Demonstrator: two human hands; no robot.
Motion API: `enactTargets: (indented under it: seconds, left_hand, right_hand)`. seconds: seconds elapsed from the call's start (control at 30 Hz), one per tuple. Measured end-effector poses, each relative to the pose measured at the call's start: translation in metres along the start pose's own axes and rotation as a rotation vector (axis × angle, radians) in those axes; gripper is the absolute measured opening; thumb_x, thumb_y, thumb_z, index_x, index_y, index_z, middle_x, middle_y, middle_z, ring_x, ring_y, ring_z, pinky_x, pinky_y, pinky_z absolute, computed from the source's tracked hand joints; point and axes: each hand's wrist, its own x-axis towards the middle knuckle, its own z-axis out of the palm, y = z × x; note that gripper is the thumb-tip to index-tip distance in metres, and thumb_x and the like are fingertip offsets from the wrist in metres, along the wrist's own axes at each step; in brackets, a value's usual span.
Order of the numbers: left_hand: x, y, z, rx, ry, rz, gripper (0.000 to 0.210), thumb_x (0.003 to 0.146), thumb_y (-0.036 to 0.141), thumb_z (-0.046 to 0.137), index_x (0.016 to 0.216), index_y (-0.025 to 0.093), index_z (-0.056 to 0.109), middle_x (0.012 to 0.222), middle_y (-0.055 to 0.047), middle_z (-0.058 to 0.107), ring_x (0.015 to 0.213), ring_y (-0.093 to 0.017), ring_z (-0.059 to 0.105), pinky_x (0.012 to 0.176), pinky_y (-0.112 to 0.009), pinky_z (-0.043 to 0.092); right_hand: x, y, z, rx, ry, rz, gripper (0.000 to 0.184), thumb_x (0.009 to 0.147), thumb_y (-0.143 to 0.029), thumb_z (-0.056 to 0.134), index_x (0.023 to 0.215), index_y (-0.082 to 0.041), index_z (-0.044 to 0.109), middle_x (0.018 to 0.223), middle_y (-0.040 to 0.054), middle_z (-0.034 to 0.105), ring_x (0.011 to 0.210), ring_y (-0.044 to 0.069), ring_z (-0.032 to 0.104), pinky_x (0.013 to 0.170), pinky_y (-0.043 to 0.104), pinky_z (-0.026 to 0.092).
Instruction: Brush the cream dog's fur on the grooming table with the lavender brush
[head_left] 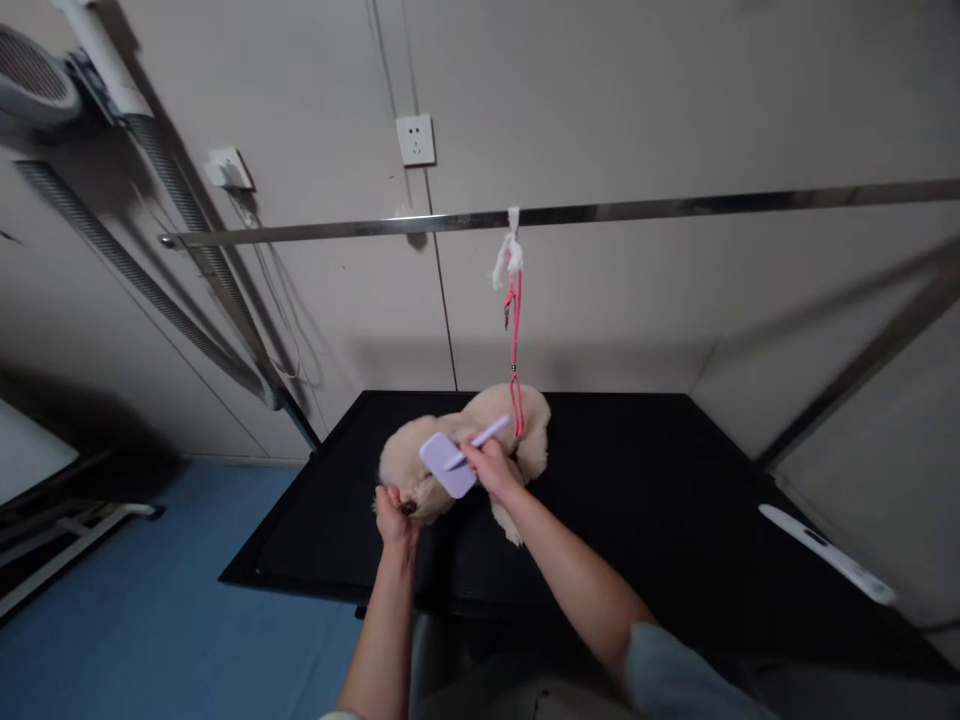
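A cream, fluffy dog (504,402) is on the black table (637,480), its curly coat showing from above. My right hand (491,468) grips the handle of a lilac slicker brush (442,462). The brush's flat back faces up, and its head lies over the dog's side; the bristle side is hidden. At the dog's left end, my left hand (396,518) is closed on part of the dog beside a small dark spot. Whether that part is a paw or the muzzle I cannot tell. A pink leash loop (516,395) hangs down against the dog's right end.
A metal bar (615,212) crosses above the table, with the leash tied on by white cloth. Grey hoses (161,150) from a wall dryer (34,80) hang at left. A white elongated device (825,553) lies at right. Wall sockets (416,140) are behind.
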Motion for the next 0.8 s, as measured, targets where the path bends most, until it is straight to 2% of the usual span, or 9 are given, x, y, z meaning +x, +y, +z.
enactTargets:
  seconds: [0.07,0.17,0.27,0.4,0.53,0.67,0.8]
  left_hand:
    - [-0.003,0.001,0.000,-0.005,-0.013,0.004,0.056,0.087,0.051,0.065,0.059,0.023,0.025,0.051,0.011,0.028,0.044,-0.006,0.028,0.048,-0.021,0.024]
    - [-0.007,0.003,0.001,0.021,-0.006,0.002,0.059,0.085,0.057,0.065,0.059,0.023,0.025,0.051,0.011,0.028,0.044,-0.006,0.028,0.047,-0.021,0.024]
    - [-0.011,0.004,0.002,0.053,0.012,0.006,0.060,0.083,0.059,0.066,0.059,0.023,0.024,0.051,0.011,0.026,0.043,-0.006,0.027,0.046,-0.021,0.023]
    - [-0.017,0.003,0.002,0.065,-0.031,0.005,0.060,0.082,0.061,0.066,0.057,0.023,0.026,0.049,0.010,0.029,0.042,-0.006,0.029,0.045,-0.021,0.023]
    - [-0.019,-0.001,0.001,0.064,-0.078,0.011,0.058,0.080,0.060,0.065,0.053,0.024,0.028,0.047,0.009,0.031,0.042,-0.007,0.030,0.045,-0.022,0.025]
    - [-0.020,-0.005,0.000,0.086,-0.051,0.056,0.056,0.082,0.056,0.063,0.053,0.024,0.028,0.047,0.009,0.031,0.042,-0.008,0.030,0.045,-0.022,0.025]
    - [-0.020,-0.008,-0.001,0.115,-0.065,0.106,0.055,0.084,0.057,0.059,0.054,0.024,0.027,0.047,0.008,0.030,0.043,-0.008,0.031,0.046,-0.022,0.026]
  right_hand:
    - [0.020,-0.019,0.006,-0.109,-0.021,-0.027,0.013,0.073,-0.025,0.076,0.073,-0.021,0.064,0.060,-0.0017,0.062,0.061,0.019,0.059,0.056,0.027,0.045]
    - [0.035,-0.035,0.016,-0.311,-0.061,-0.122,0.004,0.080,-0.020,0.071,0.081,-0.020,0.067,0.073,0.0000,0.070,0.074,0.018,0.065,0.068,0.026,0.049]
    - [0.035,-0.040,0.020,-0.469,-0.225,-0.116,0.006,0.081,-0.018,0.071,0.079,-0.019,0.066,0.070,-0.0003,0.069,0.071,0.017,0.065,0.067,0.025,0.049]
    - [0.028,-0.044,0.017,-0.533,-0.117,-0.182,0.003,0.087,-0.021,0.069,0.086,-0.020,0.067,0.079,0.0014,0.072,0.077,0.018,0.066,0.073,0.026,0.050]
    - [0.021,-0.049,0.012,-0.627,-0.302,-0.145,0.006,0.087,-0.022,0.071,0.084,-0.019,0.067,0.079,0.0026,0.072,0.074,0.019,0.066,0.069,0.028,0.049]
    - [0.017,-0.052,0.008,-0.650,-0.066,-0.222,0.006,0.091,-0.024,0.067,0.094,-0.019,0.068,0.089,0.0049,0.074,0.083,0.020,0.067,0.076,0.029,0.049]
    - [0.009,-0.052,0.008,-0.714,-0.277,-0.196,0.006,0.087,-0.023,0.071,0.087,-0.018,0.067,0.081,0.0034,0.071,0.075,0.019,0.065,0.071,0.029,0.048]
